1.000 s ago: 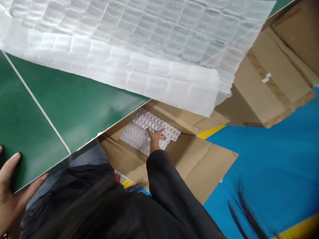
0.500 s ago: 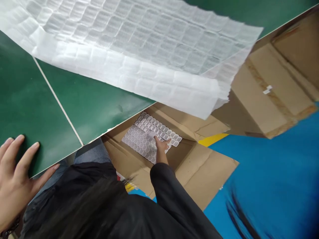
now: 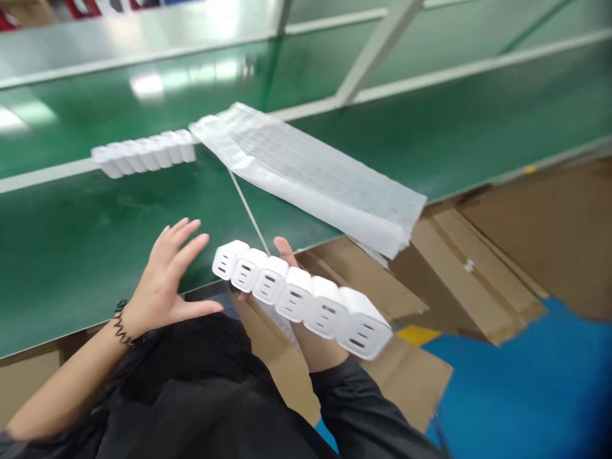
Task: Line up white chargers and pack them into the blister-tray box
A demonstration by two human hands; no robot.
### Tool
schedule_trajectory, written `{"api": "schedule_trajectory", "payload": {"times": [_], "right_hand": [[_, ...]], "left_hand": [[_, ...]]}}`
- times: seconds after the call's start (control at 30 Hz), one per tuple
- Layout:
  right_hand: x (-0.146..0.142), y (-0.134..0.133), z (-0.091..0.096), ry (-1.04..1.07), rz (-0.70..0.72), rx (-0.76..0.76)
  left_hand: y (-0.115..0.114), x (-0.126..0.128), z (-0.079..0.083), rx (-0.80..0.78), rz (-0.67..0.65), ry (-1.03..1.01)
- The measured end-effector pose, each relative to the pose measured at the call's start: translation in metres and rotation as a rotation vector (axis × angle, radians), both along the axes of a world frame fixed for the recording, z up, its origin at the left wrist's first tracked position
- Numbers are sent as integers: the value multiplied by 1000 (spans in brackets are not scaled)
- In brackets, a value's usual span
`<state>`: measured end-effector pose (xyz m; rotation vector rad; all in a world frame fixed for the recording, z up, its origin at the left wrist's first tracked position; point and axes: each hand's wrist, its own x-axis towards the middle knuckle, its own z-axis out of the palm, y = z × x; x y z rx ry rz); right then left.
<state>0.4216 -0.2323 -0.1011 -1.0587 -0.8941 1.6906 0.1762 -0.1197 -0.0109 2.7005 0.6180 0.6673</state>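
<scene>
A row of several white charger blocks (image 3: 295,294), with dark slots in their faces, is held up just past the table's near edge. My right hand (image 3: 313,344) grips the row from beneath and behind; its thumb shows above the row, while most of the fingers are hidden. At the row's left end is my left hand (image 3: 165,277), fingers spread and thumb out, apart from the blocks and holding nothing. Another row of white blocks (image 3: 146,154) stands on the green table (image 3: 71,255). To its right lies a white quilted packing sheet (image 3: 325,178) that hangs over the table edge.
Below the table edge is an open cardboard box (image 3: 282,376), partly hidden by my right arm. Another cardboard box (image 3: 459,268) stands to the right on the blue floor (image 3: 507,382). A pale frame post (image 3: 377,54) rises at the table's back.
My right hand has come up out of the open box with a row of charger blocks. My left hand has left the table edge and moved right, towards them. The view has tilted up.
</scene>
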Motion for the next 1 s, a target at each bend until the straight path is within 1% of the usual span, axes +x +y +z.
{"api": "schedule_trajectory", "payload": {"times": [0.07, 0.13, 0.17, 0.23, 0.3, 0.4, 0.47, 0.53, 0.6, 0.67, 0.8, 0.9, 1.0], "right_hand": [[-38, 49, 28, 91, -14, 100], [-77, 91, 47, 211, -2, 160], [-96, 109, 53, 254, 22, 170], [-130, 142, 61, 296, 126, 154], [-159, 168, 64, 340, 278, 122], [-194, 197, 63, 406, 457, 66], [-210, 211, 59, 405, 518, 20], [-219, 221, 53, 390, 546, -19], [-223, 226, 47, 389, 529, -41], [-223, 229, 42, 383, 477, -49], [-221, 229, 44, 279, 403, -94], [-218, 229, 51, 175, 404, -122], [-214, 230, 54, 86, 403, -114]], "left_hand": [[17, -15, 15, 151, -23, -10], [37, -36, 20, 222, -14, -3], [48, -49, 19, 235, 7, -13], [67, -78, 10, 242, 84, -62], [82, -108, -3, 225, 186, -87], [96, -149, -16, 167, 339, -34], [101, -170, -18, 101, 411, 38], [107, -185, -17, 24, 451, 118], [113, -196, -15, -32, 462, 188], [119, -203, -13, -56, 458, 241], [125, -208, -11, -38, 444, 342], [124, -209, -10, 12, 466, 406], [122, -210, -10, 57, 465, 422]]}}
